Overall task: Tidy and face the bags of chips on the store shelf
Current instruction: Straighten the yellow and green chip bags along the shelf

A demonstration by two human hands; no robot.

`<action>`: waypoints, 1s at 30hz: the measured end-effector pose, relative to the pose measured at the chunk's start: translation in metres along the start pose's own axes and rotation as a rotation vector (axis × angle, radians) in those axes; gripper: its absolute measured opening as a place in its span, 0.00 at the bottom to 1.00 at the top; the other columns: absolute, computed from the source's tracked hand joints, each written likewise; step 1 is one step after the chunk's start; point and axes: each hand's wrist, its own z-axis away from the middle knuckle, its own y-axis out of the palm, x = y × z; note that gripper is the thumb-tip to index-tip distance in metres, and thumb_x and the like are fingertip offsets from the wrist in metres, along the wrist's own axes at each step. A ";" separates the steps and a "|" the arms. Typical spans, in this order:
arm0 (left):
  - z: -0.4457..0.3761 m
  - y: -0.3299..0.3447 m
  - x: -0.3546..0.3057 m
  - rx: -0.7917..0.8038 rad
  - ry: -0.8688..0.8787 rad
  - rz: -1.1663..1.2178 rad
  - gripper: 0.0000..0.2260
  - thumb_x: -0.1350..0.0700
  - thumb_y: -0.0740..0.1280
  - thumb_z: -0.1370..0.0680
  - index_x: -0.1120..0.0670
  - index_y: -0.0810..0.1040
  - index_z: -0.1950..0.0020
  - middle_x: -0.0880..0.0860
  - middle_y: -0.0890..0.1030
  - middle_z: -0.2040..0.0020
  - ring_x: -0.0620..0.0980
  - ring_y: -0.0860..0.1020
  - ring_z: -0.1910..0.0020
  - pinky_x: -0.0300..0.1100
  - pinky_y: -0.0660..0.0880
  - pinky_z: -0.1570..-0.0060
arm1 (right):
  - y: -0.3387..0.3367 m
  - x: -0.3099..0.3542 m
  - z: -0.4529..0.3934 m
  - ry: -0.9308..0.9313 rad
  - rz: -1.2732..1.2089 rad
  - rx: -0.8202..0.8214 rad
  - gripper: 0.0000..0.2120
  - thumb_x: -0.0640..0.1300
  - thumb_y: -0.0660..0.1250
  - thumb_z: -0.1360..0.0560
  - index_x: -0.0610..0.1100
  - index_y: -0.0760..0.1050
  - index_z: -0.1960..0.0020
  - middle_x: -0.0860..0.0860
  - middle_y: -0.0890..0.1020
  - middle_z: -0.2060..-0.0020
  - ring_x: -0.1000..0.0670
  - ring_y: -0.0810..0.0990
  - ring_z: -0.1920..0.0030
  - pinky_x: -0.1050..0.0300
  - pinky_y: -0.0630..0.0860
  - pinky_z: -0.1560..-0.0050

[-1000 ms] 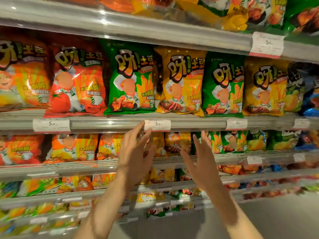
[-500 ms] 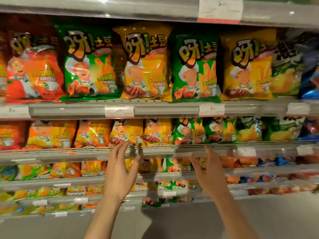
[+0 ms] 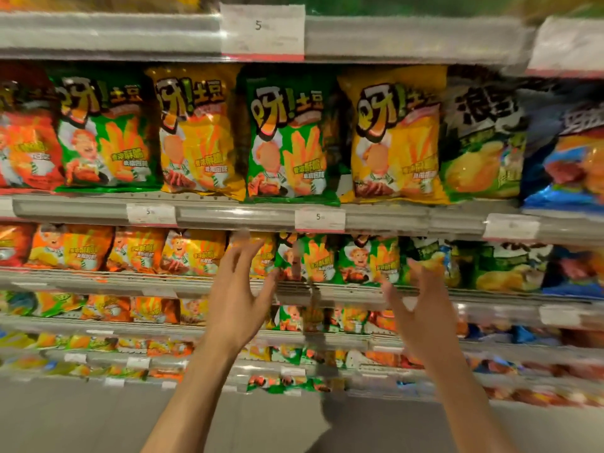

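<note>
Bags of chips [image 3: 287,138] stand faced along a grey store shelf [image 3: 235,212] carrying white price tags [image 3: 319,219], with more rows on lower shelves above a grey floor [image 3: 81,420]. Before the smaller green bags [image 3: 313,259], left hand [image 3: 237,297] and right hand [image 3: 421,308] hover, fingers spread, holding nothing.

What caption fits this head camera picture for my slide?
Two open hands, left hand and right hand, reach toward small green chip bags on a store shelf.
</note>
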 end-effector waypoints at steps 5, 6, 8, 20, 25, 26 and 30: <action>-0.045 -0.001 -0.020 -0.010 0.200 -0.075 0.22 0.46 0.65 0.20 0.51 0.71 0.28 0.54 0.73 0.36 0.53 0.73 0.37 0.47 0.75 0.43 | -0.014 0.029 -0.035 -0.056 -0.040 -0.062 0.29 0.58 0.67 0.22 0.48 0.67 0.26 0.46 0.72 0.35 0.46 0.75 0.37 0.45 0.76 0.38; -0.054 -0.001 -0.022 -0.007 0.244 -0.105 0.21 0.47 0.66 0.20 0.52 0.72 0.29 0.54 0.73 0.36 0.53 0.74 0.38 0.48 0.76 0.45 | -0.014 0.038 -0.042 -0.141 -0.044 -0.109 0.26 0.56 0.69 0.22 0.47 0.70 0.28 0.46 0.74 0.37 0.47 0.76 0.40 0.47 0.76 0.39; -0.070 0.000 -0.023 0.014 0.360 -0.190 0.20 0.48 0.67 0.21 0.53 0.74 0.31 0.54 0.75 0.40 0.54 0.75 0.42 0.50 0.78 0.52 | -0.009 0.054 -0.057 -0.328 0.000 -0.158 0.23 0.51 0.71 0.23 0.43 0.74 0.32 0.46 0.77 0.43 0.47 0.77 0.45 0.49 0.77 0.42; -0.107 0.014 0.010 0.064 0.449 -0.068 0.14 0.50 0.71 0.23 0.51 0.80 0.40 0.49 0.76 0.50 0.49 0.76 0.51 0.46 0.76 0.56 | 0.007 0.082 -0.094 -0.317 -0.037 -0.015 0.12 0.50 0.71 0.23 0.48 0.77 0.42 0.57 0.74 0.57 0.57 0.72 0.58 0.54 0.74 0.54; -0.107 0.013 0.010 0.081 0.424 -0.044 0.14 0.49 0.71 0.23 0.51 0.80 0.39 0.48 0.76 0.49 0.48 0.76 0.50 0.43 0.75 0.56 | -0.015 0.134 -0.117 -0.249 -0.247 0.102 0.21 0.54 0.69 0.22 0.52 0.70 0.32 0.53 0.78 0.41 0.56 0.80 0.46 0.52 0.81 0.43; -0.107 0.012 0.010 0.088 0.418 -0.038 0.14 0.48 0.71 0.23 0.51 0.80 0.39 0.48 0.76 0.49 0.47 0.76 0.50 0.43 0.75 0.56 | -0.017 0.145 -0.124 -0.271 -0.269 0.133 0.26 0.56 0.69 0.23 0.54 0.65 0.27 0.53 0.76 0.36 0.55 0.79 0.41 0.53 0.79 0.39; -0.107 0.012 0.009 0.094 0.404 -0.023 0.15 0.48 0.71 0.23 0.50 0.80 0.38 0.46 0.76 0.49 0.46 0.75 0.50 0.42 0.75 0.54 | -0.010 0.177 -0.164 -0.323 -0.335 0.232 0.41 0.58 0.71 0.25 0.62 0.50 0.21 0.53 0.64 0.23 0.52 0.67 0.27 0.50 0.69 0.29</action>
